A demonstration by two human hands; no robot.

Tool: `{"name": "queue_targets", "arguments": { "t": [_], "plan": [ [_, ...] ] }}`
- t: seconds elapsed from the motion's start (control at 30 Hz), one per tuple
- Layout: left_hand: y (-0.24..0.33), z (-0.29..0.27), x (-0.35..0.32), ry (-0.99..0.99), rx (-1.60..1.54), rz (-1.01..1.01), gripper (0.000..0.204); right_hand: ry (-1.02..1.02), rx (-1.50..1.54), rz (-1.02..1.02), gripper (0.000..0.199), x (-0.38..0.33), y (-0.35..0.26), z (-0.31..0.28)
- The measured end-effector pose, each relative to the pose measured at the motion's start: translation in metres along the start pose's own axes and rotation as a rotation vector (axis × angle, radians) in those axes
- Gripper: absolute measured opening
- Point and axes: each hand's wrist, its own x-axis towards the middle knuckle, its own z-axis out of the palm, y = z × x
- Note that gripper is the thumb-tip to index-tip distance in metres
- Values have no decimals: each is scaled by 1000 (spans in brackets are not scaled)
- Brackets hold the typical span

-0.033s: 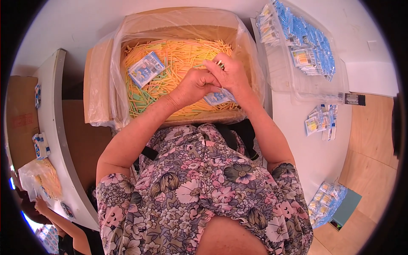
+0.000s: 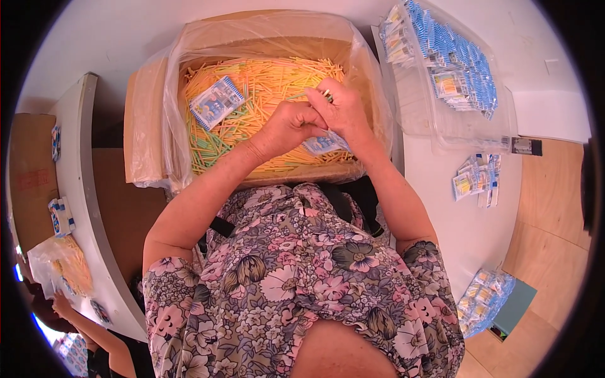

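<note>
Both hands meet over the right part of a cardboard box (image 2: pixel 148 126) full of thin yellow, orange and green sticks (image 2: pixel 277 79). My right hand (image 2: pixel 343 110) is closed around a few sticks, their pale and green ends poking out between the fingers. Against it presses my left hand (image 2: pixel 291 128), its fingers pinched together; what they grip is hidden. Just below the fingers is a blue-and-white packet (image 2: pixel 324 144), partly covered by my hands; I cannot tell whether it is held or lying there. Another blue-and-white packet (image 2: pixel 217 103) lies flat on the sticks at the left.
Clear plastic lines the box. To the right stands a clear plastic bin (image 2: pixel 416 120) with rows of filled packets (image 2: pixel 457 60). More packets (image 2: pixel 474 177) lie on the white table (image 2: pixel 441 220). At far left, a co-worker's hand (image 2: pixel 62 305) is by a bag of sticks (image 2: pixel 69 261).
</note>
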Motion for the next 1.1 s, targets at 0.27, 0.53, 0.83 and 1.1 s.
{"name": "queue_targets", "arguments": {
  "t": [0.27,0.53,0.83,1.1],
  "plan": [
    [0,-49,-29,-265,-344,-456,15,-273,1,251,22,-1,18,-26],
    [13,-56,-30,-67,-402,-512,23,-830,-364,152,29,-20,5,-9],
    [28,-46,-29,-99,-397,-474,23,-164,-158,30,31,-14,-3,-24],
    [17,-4,-21,-59,-56,-14,7,-79,-74,-71,24,-17,-25,-12]
  ]
}}
